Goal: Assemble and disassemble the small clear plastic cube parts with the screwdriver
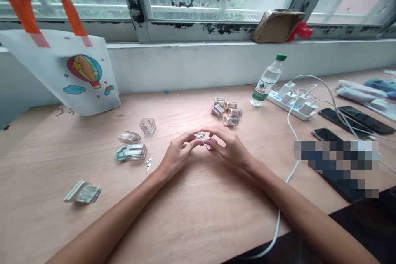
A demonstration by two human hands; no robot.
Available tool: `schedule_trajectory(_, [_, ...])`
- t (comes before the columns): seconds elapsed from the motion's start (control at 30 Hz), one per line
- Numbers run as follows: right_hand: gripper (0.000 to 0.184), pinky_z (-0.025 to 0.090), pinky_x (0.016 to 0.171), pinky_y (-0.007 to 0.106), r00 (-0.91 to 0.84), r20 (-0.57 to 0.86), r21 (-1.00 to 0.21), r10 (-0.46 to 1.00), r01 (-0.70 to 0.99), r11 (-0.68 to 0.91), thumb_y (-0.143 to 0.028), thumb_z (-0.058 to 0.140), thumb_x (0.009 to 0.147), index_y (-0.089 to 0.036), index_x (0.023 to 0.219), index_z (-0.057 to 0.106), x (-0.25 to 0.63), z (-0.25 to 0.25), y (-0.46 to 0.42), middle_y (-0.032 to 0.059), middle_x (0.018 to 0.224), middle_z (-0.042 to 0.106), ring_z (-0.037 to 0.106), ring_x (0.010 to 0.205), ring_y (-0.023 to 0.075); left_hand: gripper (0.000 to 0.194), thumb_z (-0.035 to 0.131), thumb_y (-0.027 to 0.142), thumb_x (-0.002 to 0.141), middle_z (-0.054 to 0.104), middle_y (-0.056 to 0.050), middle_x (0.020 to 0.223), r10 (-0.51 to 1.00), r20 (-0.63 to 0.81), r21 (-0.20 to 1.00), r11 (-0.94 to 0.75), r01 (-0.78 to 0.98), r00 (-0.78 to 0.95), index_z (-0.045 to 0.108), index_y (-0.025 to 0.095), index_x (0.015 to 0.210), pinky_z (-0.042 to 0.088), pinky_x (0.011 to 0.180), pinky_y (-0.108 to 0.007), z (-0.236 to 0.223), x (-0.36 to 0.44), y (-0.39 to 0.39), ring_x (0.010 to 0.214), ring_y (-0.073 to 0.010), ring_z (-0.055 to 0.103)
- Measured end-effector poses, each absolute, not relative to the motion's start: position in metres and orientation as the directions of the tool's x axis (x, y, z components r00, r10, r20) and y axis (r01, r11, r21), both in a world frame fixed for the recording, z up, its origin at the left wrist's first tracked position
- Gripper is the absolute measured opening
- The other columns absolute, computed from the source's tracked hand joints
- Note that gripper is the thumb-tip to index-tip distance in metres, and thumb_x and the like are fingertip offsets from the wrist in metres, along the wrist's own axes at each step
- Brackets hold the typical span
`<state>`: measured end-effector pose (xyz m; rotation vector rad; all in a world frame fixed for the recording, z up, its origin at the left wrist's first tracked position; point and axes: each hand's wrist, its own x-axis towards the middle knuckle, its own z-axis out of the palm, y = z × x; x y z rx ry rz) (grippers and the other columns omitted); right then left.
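Note:
In the middle of the table my left hand (pixel 179 151) and my right hand (pixel 228 144) meet at the fingertips, both closed in a pinch. Between them is a small pencil sharpener with a silvery part (pixel 200 135); a pink part (pixel 211 143) shows under my right fingers. Fingers cover some of it. Left of my hands lie two small metal blades (pixel 149 163), a clear case with a green sharpener part (pixel 131 153), a clear case lying down (pixel 129 137) and another clear case (pixel 147 126). Several clear-cased sharpeners (pixel 232 121) are grouped beyond my right hand.
A clear packet (pixel 83 193) lies front left, and a white bag (pixel 62 78) stands behind it. Back right are a water bottle (pixel 266 80) and a power strip (pixel 293 105) with chargers. A white cable (pixel 291 123) runs under my right arm; phones (pixel 366 119) lie beyond.

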<state>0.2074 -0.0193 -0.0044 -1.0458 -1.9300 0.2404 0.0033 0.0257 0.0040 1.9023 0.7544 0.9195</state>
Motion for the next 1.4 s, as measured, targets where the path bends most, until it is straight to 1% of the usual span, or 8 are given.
schedule_trajectory(0.13, [0.029,0.053,0.087,0.038,-0.205,0.616,-0.555,0.760,0.571,0.605,-0.029,0.062,0.098,-0.024,0.127,0.063,0.204,-0.002,-0.020,0.0071,0.109,0.074,0.068,0.090,0.0209,0.036,0.059,0.044,0.096,0.076,-0.008,0.115,0.765,0.318,0.858,-0.483,0.173,0.560,0.071,0.021,0.120,0.054,0.095,-0.037,0.004,0.004,0.029,0.107,-0.0245,0.070])
schedule_trajectory(0.27, [0.028,0.052,0.091,0.039,-0.145,0.638,-0.545,0.756,0.609,0.576,-0.031,0.061,0.098,-0.023,0.125,0.064,0.211,-0.001,-0.016,0.0086,0.113,0.073,0.067,0.092,0.0217,0.046,0.051,0.043,0.100,0.072,-0.010,0.121,0.787,0.325,0.826,-0.507,0.248,0.525,0.054,0.021,0.141,0.055,0.093,-0.038,-0.003,0.014,0.037,0.110,-0.0234,0.068])
schedule_trajectory(0.43, [0.027,0.052,0.086,0.039,-0.023,0.654,-0.547,0.756,0.677,0.493,-0.031,0.059,0.097,-0.021,0.121,0.063,0.231,-0.002,-0.008,0.0101,0.108,0.071,0.064,0.087,0.0223,0.042,0.053,0.036,0.100,0.048,-0.014,0.152,0.537,0.453,0.482,-0.819,0.312,0.712,0.054,0.024,0.140,0.040,0.114,-0.049,-0.012,0.032,0.044,0.141,-0.0286,0.045])
schedule_trajectory(0.57, [0.026,0.051,0.086,0.039,-0.049,0.671,-0.503,0.740,0.703,0.502,-0.030,0.058,0.097,-0.020,0.121,0.062,0.238,-0.004,-0.008,0.0102,0.104,0.070,0.064,0.088,0.0234,0.027,0.057,0.028,0.098,0.057,-0.012,0.143,0.430,0.449,0.351,-0.891,0.288,0.783,0.064,0.025,0.124,0.041,0.111,-0.049,-0.014,0.032,0.045,0.134,-0.0271,0.051])
schedule_trajectory(0.77, [0.025,0.051,0.085,0.038,-0.095,0.682,-0.486,0.725,0.682,0.547,-0.026,0.060,0.097,-0.019,0.121,0.061,0.233,-0.006,-0.013,0.0095,0.104,0.070,0.064,0.088,0.0221,0.018,0.064,0.032,0.093,0.069,-0.006,0.093,0.708,0.477,0.640,-0.686,0.345,0.521,0.065,0.018,0.082,0.051,0.079,-0.032,-0.012,0.023,0.048,0.084,-0.0180,0.065])
schedule_trajectory(0.93, [0.026,0.052,0.084,0.037,-0.138,0.694,-0.493,0.707,0.625,0.606,-0.025,0.063,0.096,-0.021,0.121,0.061,0.225,-0.011,-0.015,0.0079,0.106,0.071,0.065,0.088,0.0207,0.033,0.059,0.046,0.094,0.068,-0.006,0.092,0.914,0.278,0.912,-0.347,0.218,0.294,0.057,0.017,0.080,0.049,0.069,-0.027,-0.009,0.026,0.037,0.079,-0.0158,0.064])
schedule_trajectory(1.17, [0.027,0.052,0.085,0.037,-0.181,0.683,-0.497,0.708,0.595,0.632,-0.025,0.063,0.096,-0.021,0.123,0.061,0.211,-0.018,-0.017,0.0075,0.107,0.071,0.065,0.090,0.0211,0.040,0.056,0.057,0.091,0.052,0.005,0.056,0.927,-0.007,0.994,-0.035,0.105,0.375,0.048,0.020,0.079,0.030,0.042,-0.020,-0.005,0.026,0.034,0.042,-0.0083,0.043])
schedule_trajectory(1.4, [0.024,0.053,0.081,0.037,-0.161,0.671,-0.506,0.724,0.615,0.605,-0.027,0.062,0.097,-0.021,0.120,0.063,0.207,-0.024,-0.015,0.0081,0.110,0.073,0.064,0.090,0.0222,0.047,0.051,0.064,0.092,0.051,0.005,0.053,0.887,-0.055,0.986,-0.025,0.167,0.458,0.051,0.019,0.078,0.027,0.038,-0.020,-0.005,0.019,0.037,0.038,-0.0074,0.040])
